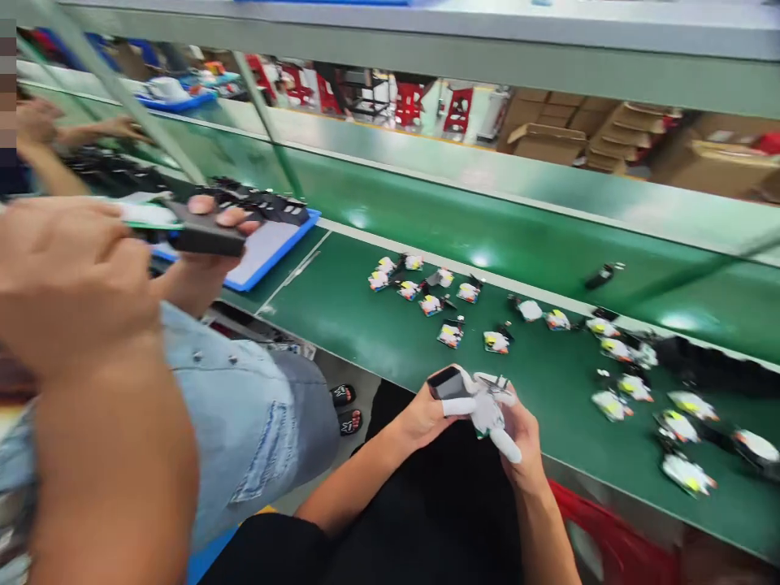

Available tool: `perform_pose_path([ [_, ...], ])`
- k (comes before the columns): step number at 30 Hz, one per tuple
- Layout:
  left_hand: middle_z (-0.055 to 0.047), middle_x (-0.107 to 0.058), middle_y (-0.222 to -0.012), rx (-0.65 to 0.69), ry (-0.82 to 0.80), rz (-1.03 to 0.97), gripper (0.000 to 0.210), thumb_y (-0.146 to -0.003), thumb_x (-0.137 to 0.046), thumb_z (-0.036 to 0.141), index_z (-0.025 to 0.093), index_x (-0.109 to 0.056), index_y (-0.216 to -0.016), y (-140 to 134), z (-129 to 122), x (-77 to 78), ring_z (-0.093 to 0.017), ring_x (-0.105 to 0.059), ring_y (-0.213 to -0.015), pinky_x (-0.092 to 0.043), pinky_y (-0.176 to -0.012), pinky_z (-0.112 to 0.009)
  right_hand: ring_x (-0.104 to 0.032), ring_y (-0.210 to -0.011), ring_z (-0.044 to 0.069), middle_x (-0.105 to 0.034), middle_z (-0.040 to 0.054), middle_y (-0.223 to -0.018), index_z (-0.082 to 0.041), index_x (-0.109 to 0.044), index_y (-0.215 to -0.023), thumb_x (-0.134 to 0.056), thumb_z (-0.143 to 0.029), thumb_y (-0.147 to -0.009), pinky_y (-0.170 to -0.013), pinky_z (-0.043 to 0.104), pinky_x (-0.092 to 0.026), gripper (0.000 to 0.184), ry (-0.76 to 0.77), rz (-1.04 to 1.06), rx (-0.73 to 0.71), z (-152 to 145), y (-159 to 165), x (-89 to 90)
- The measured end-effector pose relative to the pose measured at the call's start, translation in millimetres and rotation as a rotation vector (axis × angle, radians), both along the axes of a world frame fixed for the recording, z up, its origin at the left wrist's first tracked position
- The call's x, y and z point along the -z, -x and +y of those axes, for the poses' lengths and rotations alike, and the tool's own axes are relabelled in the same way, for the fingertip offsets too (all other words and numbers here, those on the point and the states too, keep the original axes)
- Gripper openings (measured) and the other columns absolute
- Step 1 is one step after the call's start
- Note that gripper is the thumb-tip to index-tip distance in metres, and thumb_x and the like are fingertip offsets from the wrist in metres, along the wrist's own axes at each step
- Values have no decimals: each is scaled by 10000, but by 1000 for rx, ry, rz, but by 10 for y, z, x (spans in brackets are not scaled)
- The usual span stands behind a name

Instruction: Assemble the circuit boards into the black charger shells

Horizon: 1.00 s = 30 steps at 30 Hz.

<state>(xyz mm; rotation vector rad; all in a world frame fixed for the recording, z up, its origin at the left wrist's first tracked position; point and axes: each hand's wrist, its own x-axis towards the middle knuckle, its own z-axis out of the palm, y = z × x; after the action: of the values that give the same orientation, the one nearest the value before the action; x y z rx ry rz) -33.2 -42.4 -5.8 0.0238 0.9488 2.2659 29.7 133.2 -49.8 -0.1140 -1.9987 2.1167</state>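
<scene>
My left hand (pixel 426 416) is closed around a small black plastic casing (pixel 448 383), which sits at the edge of the green bench. White covers wrap some of my fingertips on both hands. My right hand (pixel 522 431) grips a small white-coated circuit board (pixel 486 413), with a shiny metal part at its top. The board and the casing are close together between the two hands; whether they touch cannot be made out. Several similar white circuit assemblies (pixel 451 333) with black parts lie just beyond my hands.
A co-worker's hand (pixel 73 284) at left grips a black casing (pixel 207 231). Beyond it is a blue tray (pixel 274 258) of black parts. More assemblies (pixel 615 405) cover the bench (pixel 347 301) at right. A single black piece (pixel 600 276) lies near the green back panel. A red stool (pixel 615 536) stands below.
</scene>
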Motion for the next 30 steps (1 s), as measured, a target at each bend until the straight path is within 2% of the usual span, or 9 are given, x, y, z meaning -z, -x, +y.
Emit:
perform_pose_path([
  [4,-18,-732,-931,21,10,-6,478,-694,-1054,370,195,-692,-954,-2,128,20,-160,-715,-830,-603,-780,-281,-778,-1108,365,-793,143,-1218,-283,-828,-1209,-974,-770,-678,-951,553,-667,735,51,58,75,12,-21,-100],
  [7,-30,-754,-948,-31,112,155,464,-729,-1038,394,193,-674,-936,4,187,72,-179,-718,-888,-593,-875,-314,-785,-935,311,-807,107,-1086,-280,-808,-1189,-979,-727,-693,-866,517,-674,690,158,67,205,62,-68,-57],
  [9,-16,-722,-919,-46,203,264,484,-733,-1036,402,198,-654,-950,7,187,116,-162,-682,-855,-573,-865,-308,-780,-889,283,-805,93,-1076,-290,-792,-1180,-967,-709,-714,-855,500,-668,650,194,82,280,117,-90,-36],
  [13,4,-629,-986,49,307,402,481,-862,-944,391,230,-600,-1159,45,65,160,-118,-575,-823,-531,-824,-273,-787,-899,289,-798,109,-1118,-296,-773,-1202,-948,-689,-741,-845,510,-667,631,195,80,347,237,-107,-81],
  [17,-43,-623,-1217,204,292,574,522,-954,-859,373,290,-466,-1286,153,-98,87,-145,-598,-967,-549,-889,-291,-803,-964,314,-800,112,-1132,-309,-781,-1243,-988,-603,-721,-812,493,-696,633,177,110,309,347,-160,-207],
  [19,-58,-603,-1281,220,330,661,522,-977,-842,378,302,-457,-1321,210,-135,10,-161,-618,-1023,-573,-928,-313,-810,-978,313,-809,113,-1134,-311,-791,-1255,-1020,-582,-699,-824,498,-717,659,171,146,277,400,-200,-290],
  [23,-85,-564,-1364,126,444,861,685,-891,-945,371,311,-538,-1440,277,-107,-144,-234,-652,-1201,-628,-1053,-408,-826,-972,299,-832,99,-1097,-298,-812,-1248,-1101,-547,-604,-827,476,-740,749,132,236,255,454,-235,-514],
  [26,-95,-593,-1376,91,402,925,733,-853,-983,370,304,-610,-1480,280,-48,-204,-245,-685,-1210,-668,-1064,-430,-835,-920,298,-845,92,-1038,-279,-812,-1178,-1115,-564,-572,-826,484,-748,735,67,269,257,426,-192,-705],
  [30,-80,-633,-1335,53,341,957,751,-833,-1002,386,295,-657,-1494,261,-3,-231,-247,-721,-1223,-675,-1105,-444,-849,-913,320,-852,92,-1019,-282,-790,-1179,-1087,-563,-643,-874,521,-743,674,25,331,212,374,-142,-862],
])
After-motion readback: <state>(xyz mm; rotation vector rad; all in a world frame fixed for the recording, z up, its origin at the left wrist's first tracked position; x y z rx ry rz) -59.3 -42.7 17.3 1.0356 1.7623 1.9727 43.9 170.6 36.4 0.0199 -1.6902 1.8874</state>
